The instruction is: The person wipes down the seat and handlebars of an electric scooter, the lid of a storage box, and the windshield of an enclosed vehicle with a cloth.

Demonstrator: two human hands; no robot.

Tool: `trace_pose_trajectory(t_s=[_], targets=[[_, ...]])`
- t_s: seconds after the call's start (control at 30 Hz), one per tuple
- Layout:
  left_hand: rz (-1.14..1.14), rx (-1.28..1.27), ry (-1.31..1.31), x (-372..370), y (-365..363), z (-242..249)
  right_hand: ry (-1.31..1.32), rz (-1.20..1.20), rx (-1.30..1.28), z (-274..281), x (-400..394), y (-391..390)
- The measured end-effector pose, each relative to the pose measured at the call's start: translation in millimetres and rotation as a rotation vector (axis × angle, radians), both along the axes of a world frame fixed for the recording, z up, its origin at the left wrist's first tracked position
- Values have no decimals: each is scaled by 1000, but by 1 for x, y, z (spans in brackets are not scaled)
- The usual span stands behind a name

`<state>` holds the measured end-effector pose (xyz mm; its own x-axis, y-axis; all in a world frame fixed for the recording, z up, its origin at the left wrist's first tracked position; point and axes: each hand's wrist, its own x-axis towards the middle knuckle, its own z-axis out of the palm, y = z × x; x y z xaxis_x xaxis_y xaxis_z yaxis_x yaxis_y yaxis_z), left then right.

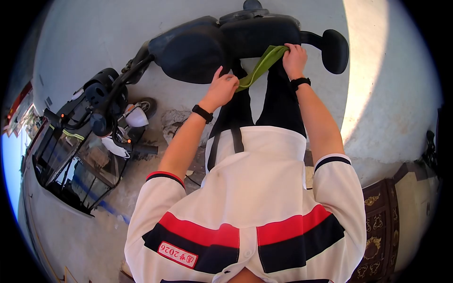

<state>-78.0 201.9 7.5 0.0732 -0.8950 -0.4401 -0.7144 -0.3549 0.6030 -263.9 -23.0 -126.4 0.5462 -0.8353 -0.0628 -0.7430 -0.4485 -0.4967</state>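
A green cloth (pixel 265 66) is stretched slantwise between my two hands, in front of the black seat of a vehicle. My left hand (pixel 222 88) pinches the cloth's lower end, with one finger pointing up close to the round front seat cushion (pixel 191 54). Higher and to the right, my right hand (pixel 295 60) grips the other end, near the lower edge of the rear seat cushion (pixel 259 37). A black padded backrest (pixel 335 52) sticks out at the right end of the seat.
Handlebars (pixel 101 111) with a dark basket lie to the left. Beyond them stands an open cargo bed with a black frame (pixel 78 162). A pale wall (pixel 373 61) rises behind, partly sunlit. At lower right is a carved brown door (pixel 380 226).
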Motion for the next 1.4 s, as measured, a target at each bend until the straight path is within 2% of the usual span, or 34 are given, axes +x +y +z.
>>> trace_pose_trajectory(t_s=[0.03, 0.13, 0.23, 0.27, 0.37, 0.47, 0.6, 0.63, 0.73, 0.77, 0.9, 1.4], targets=[[52, -2, 26, 1, 1, 9, 9, -13, -28, 4, 1, 2], [516, 35, 157, 4, 13, 7, 66, -89, 28, 11, 10, 9], [710, -86, 33, 19, 15, 1, 59, -191, 227, 23, 29, 12], [704, -126, 5, 23, 15, -1, 45, -229, 307, 26, 36, 13], [687, -219, -61, 41, 0, 1, -120, -245, 277, 18, 56, 16], [677, -165, -41, 56, -12, -4, -224, -268, 370, 19, 78, 14], [736, -139, -21, 69, -28, -6, -308, -32, 304, 7, 100, 16], [743, -144, -30, 73, -30, -8, -259, -17, 358, 4, 104, 16], [771, -103, -3, 82, -34, -16, -184, 149, 222, -5, 118, 16], [784, -81, 15, 83, -33, -18, -214, 194, 240, -9, 124, 17], [801, -8, 89, 87, -34, -19, -36, 344, 290, -10, 145, 16], [828, -2, 149, 85, -36, -22, -52, 804, 617, -32, 195, 10]])
